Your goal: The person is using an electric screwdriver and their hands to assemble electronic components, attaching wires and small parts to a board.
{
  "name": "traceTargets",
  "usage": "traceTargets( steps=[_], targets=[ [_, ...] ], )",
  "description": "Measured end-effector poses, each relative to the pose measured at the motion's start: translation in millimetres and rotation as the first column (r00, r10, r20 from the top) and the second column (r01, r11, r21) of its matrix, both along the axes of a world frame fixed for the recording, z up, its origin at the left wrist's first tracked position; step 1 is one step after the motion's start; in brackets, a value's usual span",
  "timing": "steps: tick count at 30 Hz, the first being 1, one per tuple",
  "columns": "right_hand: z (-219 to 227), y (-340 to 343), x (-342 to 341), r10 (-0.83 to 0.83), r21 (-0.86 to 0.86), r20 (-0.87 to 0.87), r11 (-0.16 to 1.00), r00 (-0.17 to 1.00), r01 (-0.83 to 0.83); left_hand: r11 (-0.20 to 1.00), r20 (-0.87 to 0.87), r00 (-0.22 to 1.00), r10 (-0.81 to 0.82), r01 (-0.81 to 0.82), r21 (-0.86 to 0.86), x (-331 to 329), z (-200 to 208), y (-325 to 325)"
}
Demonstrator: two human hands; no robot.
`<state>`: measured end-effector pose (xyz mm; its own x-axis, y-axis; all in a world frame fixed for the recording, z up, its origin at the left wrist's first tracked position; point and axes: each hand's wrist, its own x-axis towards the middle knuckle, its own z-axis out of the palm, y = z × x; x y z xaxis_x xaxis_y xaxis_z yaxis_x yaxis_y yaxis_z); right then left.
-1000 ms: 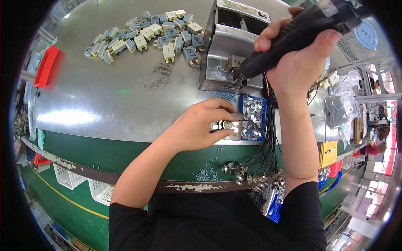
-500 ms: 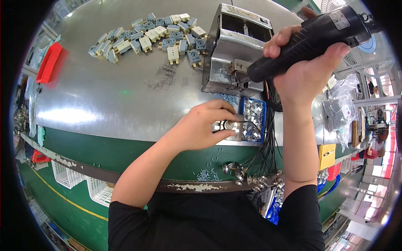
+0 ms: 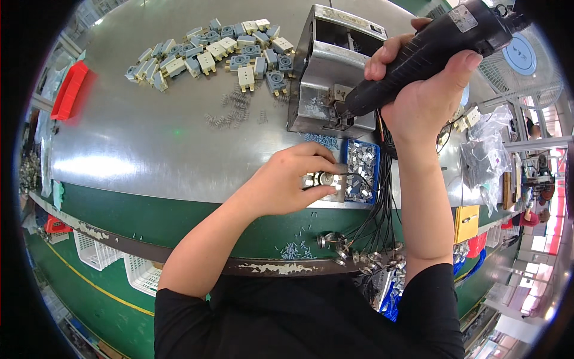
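A round silver metal part with a black cable (image 3: 326, 179) is held at the near edge of a brushed steel work surface (image 3: 149, 140), clamped between the thumb and fingers of the left hand (image 3: 293, 179). A thick black cylindrical power driver (image 3: 418, 63) is gripped by the right hand (image 3: 427, 99), its fingers and thumb wrapped around the body. The driver is tilted, its lower end brought to the front of a box-shaped bare metal machine (image 3: 329, 78); whether the tip is touching cannot be told.

Just right of the left hand, at the near edge, a blue rectangular plastic tray (image 3: 378, 170) is filled with small silver metal pieces (image 3: 361, 164). A bundle of thin black cables (image 3: 385, 191) is draped over that edge beside it. Small bluish screws (image 3: 323, 141) are heaped between tray and machine. Toward the far edge, grey and cream rectangular blocks (image 3: 206, 61) are scattered, with thin coiled wire springs (image 3: 230, 110) strewn on their near side. Near the left edge a red plastic tray (image 3: 70, 91) is seen.
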<state>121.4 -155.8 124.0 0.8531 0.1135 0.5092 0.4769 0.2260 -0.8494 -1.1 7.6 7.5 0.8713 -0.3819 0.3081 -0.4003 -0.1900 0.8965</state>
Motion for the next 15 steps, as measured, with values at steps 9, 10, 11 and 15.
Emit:
traceTargets(
  steps=[9,10,11,15],
  targets=[
    [8.2,5.4,-20.6,-0.009,-0.199,0.068,0.980,0.998,0.022,1.000,-0.011,1.000,0.015,-0.015,-0.017,-1.2,-1.2,-2.0],
    [10.4,4.5,-26.3,0.028,-0.188,-0.026,0.982,0.999,-0.033,1.000,-0.012,1.000,0.013,-0.014,-0.024,-1.3,-2.3,-0.5],
    [12.7,3.3,-32.5,0.066,-0.174,-0.120,0.981,0.991,-0.087,0.999,-0.021,1.000,0.020,-0.021,-0.029,-0.4,-3.2,1.2],
    [19.6,-15.6,-47.4,0.533,-0.181,0.009,0.833,0.846,-0.522,0.999,0.011,0.999,0.039,-0.039,-0.015,-1.0,-7.4,2.2]
  ],
)
